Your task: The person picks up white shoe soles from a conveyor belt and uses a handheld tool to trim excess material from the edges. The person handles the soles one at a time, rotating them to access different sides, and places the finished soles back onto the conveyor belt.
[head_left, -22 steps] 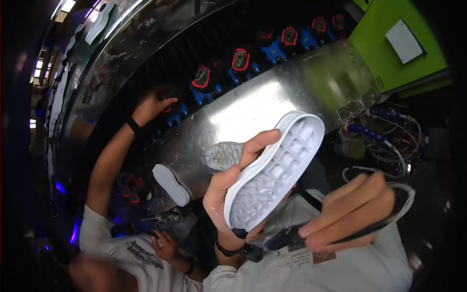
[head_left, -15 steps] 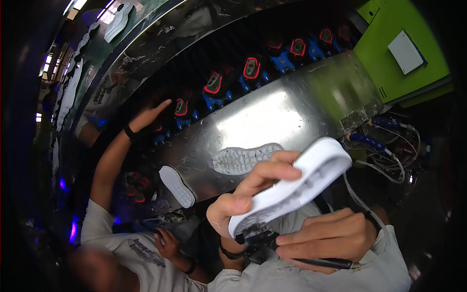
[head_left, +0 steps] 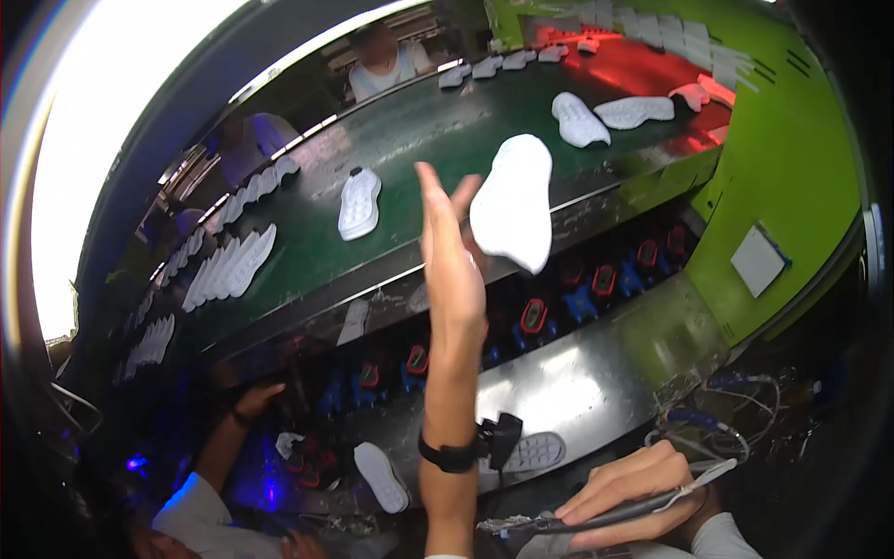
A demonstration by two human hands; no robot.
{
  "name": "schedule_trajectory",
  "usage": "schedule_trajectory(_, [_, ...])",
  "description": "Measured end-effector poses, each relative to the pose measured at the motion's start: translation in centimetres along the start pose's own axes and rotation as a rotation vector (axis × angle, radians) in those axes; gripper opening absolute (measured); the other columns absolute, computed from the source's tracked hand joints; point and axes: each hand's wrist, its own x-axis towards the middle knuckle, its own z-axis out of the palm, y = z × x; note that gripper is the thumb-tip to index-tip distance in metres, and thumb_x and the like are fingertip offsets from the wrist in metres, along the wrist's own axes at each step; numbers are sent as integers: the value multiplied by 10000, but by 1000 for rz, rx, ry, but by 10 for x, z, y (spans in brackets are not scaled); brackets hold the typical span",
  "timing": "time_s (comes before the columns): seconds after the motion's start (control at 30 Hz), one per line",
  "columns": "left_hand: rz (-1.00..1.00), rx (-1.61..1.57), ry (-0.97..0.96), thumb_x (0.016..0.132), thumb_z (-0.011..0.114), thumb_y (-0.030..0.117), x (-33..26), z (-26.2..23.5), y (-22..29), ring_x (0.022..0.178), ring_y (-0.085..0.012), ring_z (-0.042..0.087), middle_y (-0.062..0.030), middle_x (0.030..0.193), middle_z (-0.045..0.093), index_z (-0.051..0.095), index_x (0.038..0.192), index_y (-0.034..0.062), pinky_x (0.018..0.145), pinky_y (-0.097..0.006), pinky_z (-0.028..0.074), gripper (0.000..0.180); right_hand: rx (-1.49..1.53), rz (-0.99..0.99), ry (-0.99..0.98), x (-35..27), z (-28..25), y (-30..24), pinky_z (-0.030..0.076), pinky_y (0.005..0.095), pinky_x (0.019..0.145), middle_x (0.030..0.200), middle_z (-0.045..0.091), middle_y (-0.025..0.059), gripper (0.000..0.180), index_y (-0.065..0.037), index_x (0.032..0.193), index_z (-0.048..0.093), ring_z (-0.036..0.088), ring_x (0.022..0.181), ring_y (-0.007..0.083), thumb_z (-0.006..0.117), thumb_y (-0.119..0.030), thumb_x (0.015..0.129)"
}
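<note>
My left hand point(head_left: 453, 265) is raised high toward the green conveyor belt point(head_left: 419, 149), thumb and forefinger spread upward. A white shoe sole point(head_left: 512, 200) stands against its fingertips, hanging over the belt's metal front edge; the remaining fingers seem to be behind it. A black band circles that wrist point(head_left: 447, 456). My right hand point(head_left: 633, 494) is low at the bottom edge, shut on a thin dark pen-like tool point(head_left: 596, 514) with a cable.
Other white soles point(head_left: 358, 200) point(head_left: 577, 116) lie on the belt, and several stand in rows at left point(head_left: 223, 265). Red-and-blue fixtures point(head_left: 531, 317) line the shelf below. A metal table point(head_left: 596, 382) carries two soles point(head_left: 382, 475) point(head_left: 531, 452). A co-worker's hand point(head_left: 251, 401) reaches in at lower left. Wires point(head_left: 726, 419) at right.
My left hand has lifted the white sole from chest height up to the conveyor belt. The view has tilted upward. My right hand stays low with the tool.
</note>
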Motion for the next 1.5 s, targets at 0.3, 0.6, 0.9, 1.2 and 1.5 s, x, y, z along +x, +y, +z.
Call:
schedule_trajectory(0.3, [164,1779,239,910,631,308,79,-139,13,965,-440,622,-275,1071,619,512,1255,-14,855,-499,498,487,594,414,398,-45,-9,79,540,351,891,992,710,228,247,91,964,698,698,956,283,727,143,725])
schedule_trajectory(0.6, [-846,-75,-15,810,795,49,-252,-137,-21,1008,-209,667,-143,1131,686,611,1212,-56,857,-355,543,454,410,238,418,-44,7,100,531,300,845,1024,699,184,240,75,957,679,680,942,212,755,107,731])
schedule_trajectory(0.9, [-686,-75,253,1067,336,393,-371,-114,0,1094,-243,645,-173,1242,612,461,1339,-76,925,-356,529,557,-193,-41,142,5,69,88,557,330,688,976,713,176,284,49,1026,690,697,826,267,766,40,752])
schedule_trajectory(1.2, [-524,-467,640,946,337,416,-348,-104,-10,913,-296,615,-191,1078,607,499,1208,-56,808,-371,508,563,-116,-66,165,-13,90,99,584,322,699,955,714,180,273,40,1015,704,720,817,287,777,0,755])
schedule_trajectory(1.5, [-644,-671,183,954,275,521,-298,-76,-32,704,-273,586,-230,1076,593,457,1317,-67,612,-365,474,715,-187,-41,211,-51,62,77,529,256,583,1002,734,189,267,12,960,752,713,686,201,831,32,706])
